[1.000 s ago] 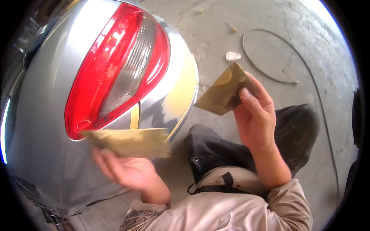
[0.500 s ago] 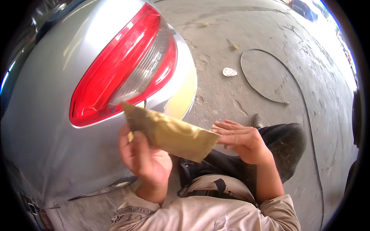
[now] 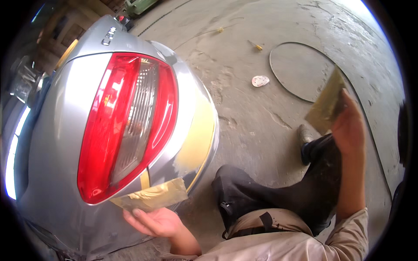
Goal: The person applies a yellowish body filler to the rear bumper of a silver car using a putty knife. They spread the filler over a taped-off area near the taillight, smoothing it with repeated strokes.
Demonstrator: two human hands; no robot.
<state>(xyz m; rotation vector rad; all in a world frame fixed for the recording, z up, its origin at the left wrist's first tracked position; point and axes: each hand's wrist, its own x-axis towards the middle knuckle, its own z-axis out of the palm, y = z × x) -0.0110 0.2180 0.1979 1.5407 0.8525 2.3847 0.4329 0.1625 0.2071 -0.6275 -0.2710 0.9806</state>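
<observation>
My left hand (image 3: 157, 222) pinches a strip of yellow sandpaper (image 3: 153, 195) by its lower edge, thumb against the sheet. The strip is just in front of the silver car's rear corner, below the red and clear tail light (image 3: 114, 124); whether it touches the bodywork I cannot tell. Out to the right, my right hand (image 3: 349, 125) is raised over the floor, gripping a second yellow sandpaper piece (image 3: 324, 106); its far fingers are hidden. Yellow filler (image 3: 198, 139) covers a patch of the bumper beside the light.
A thin black hose (image 3: 300, 43) loops over the concrete floor (image 3: 244, 143). Inside that area lie a white disc (image 3: 260, 81) and a small yellow-ended tool (image 3: 258, 47). My dark-trousered leg (image 3: 283, 195) is bent near the bumper. Something green (image 3: 140, 6) stands at the far back.
Earlier my left hand held sandpaper with my right fingers at its other end. Now the hands are apart, each with a piece; the right swung far right, the left lowered. The view shifted.
</observation>
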